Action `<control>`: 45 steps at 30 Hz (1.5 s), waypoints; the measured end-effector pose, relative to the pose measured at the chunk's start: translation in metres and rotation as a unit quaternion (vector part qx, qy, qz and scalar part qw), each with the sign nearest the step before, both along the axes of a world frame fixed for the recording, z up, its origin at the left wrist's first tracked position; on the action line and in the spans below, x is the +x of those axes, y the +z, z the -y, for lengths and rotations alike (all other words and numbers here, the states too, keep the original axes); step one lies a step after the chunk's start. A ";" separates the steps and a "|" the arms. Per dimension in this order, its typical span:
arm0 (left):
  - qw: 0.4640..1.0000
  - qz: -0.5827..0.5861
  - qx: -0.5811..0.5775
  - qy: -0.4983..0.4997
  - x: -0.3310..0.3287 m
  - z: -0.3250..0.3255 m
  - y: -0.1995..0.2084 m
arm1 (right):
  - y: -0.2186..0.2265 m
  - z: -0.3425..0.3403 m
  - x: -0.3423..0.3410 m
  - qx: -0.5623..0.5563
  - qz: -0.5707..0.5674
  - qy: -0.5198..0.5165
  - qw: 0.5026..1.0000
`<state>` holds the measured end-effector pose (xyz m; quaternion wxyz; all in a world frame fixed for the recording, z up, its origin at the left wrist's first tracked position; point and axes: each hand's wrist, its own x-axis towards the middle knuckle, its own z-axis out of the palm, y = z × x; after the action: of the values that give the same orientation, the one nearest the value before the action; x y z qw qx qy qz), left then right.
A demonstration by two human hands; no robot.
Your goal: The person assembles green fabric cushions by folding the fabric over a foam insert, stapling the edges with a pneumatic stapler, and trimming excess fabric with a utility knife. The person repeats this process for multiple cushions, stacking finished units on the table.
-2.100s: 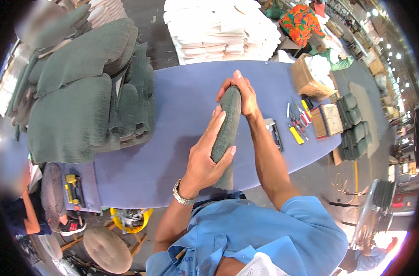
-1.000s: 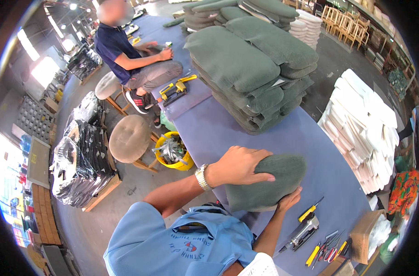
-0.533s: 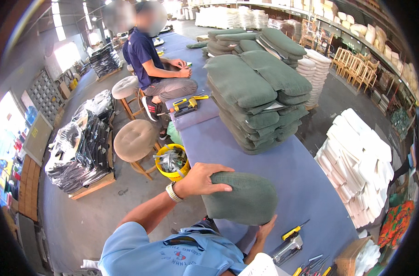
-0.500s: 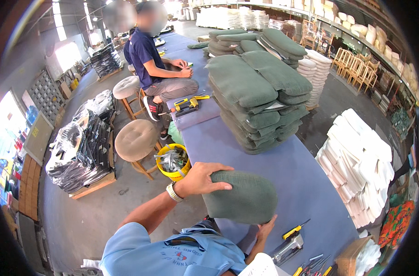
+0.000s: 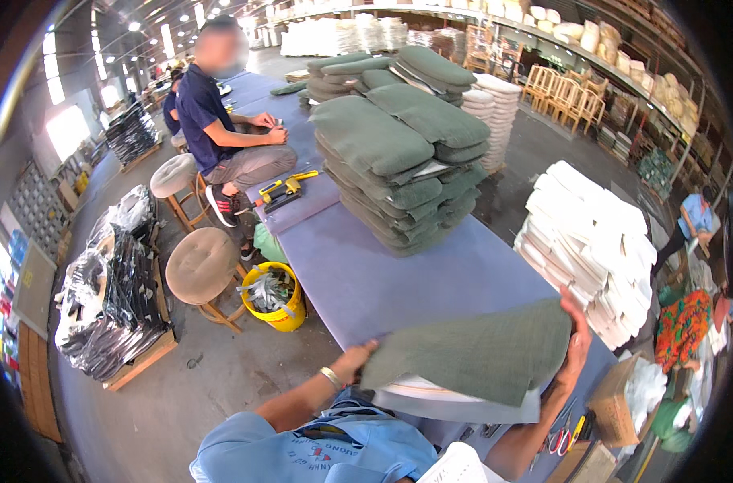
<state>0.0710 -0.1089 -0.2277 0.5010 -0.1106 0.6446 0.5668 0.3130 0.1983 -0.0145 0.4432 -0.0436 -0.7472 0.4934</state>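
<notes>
A green fabric-covered seat cushion (image 5: 471,350) is held low over the near end of the blue-grey table (image 5: 358,282). Its pale underside shows along the edge closest to me. My left hand (image 5: 354,362), a little blurred, is closed on the cushion's left corner, below a metal watch. At the opposite end my right hand (image 5: 576,342) grips the right edge, with fingers up along the side. Red-handled scissors (image 5: 558,441) and other tools lie beside my right forearm, partly hidden by it.
Farther up the table rises a stack of green cushions (image 5: 399,177); beside it lies a yellow-and-black staple gun (image 5: 282,193). A co-worker (image 5: 197,113) sits at the left edge. A yellow bucket (image 5: 282,318) and stool (image 5: 205,266) stand left, white panels (image 5: 584,233) right.
The cushion has swung to the right and tilted, exposing its pale underside. My right hand has come up from beneath to its right edge; my left hand has moved down to the left corner.
</notes>
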 end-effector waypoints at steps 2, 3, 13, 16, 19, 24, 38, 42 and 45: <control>0.989 0.105 0.078 -0.067 0.026 -0.013 -0.067 | 0.036 0.015 -0.017 0.085 0.040 -0.057 0.994; 0.987 0.053 0.108 -0.109 0.034 -0.008 -0.115 | 0.041 0.018 -0.028 0.108 0.060 -0.072 0.990; 0.904 -0.125 0.311 -0.265 0.053 -0.061 0.061 | -0.070 -0.035 -0.065 0.031 0.155 -0.265 0.951; 0.790 -0.392 0.345 -0.322 0.060 -0.081 0.109 | -0.065 -0.036 -0.064 -0.042 0.170 -0.235 0.956; 0.759 -0.476 0.330 -0.298 0.075 -0.100 0.116 | -0.062 -0.030 -0.061 -0.036 0.168 -0.263 0.950; 0.812 -0.424 0.312 -0.251 0.073 -0.114 0.115 | -0.052 -0.028 -0.042 0.014 0.194 -0.266 0.944; 0.857 -0.318 0.256 -0.314 0.029 -0.107 0.097 | -0.019 0.029 -0.034 0.139 0.104 -0.133 0.976; 0.853 -0.308 0.278 -0.315 0.031 -0.107 0.095 | -0.014 0.028 -0.042 0.179 0.106 -0.123 0.970; 0.851 -0.316 0.281 -0.312 0.031 -0.115 0.097 | -0.021 0.016 -0.049 0.192 0.101 -0.108 0.970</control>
<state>0.1019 0.0061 -0.1303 0.4305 0.4266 0.5820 0.5422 0.2642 0.1818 -0.0355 0.4166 -0.0877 -0.8597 0.2824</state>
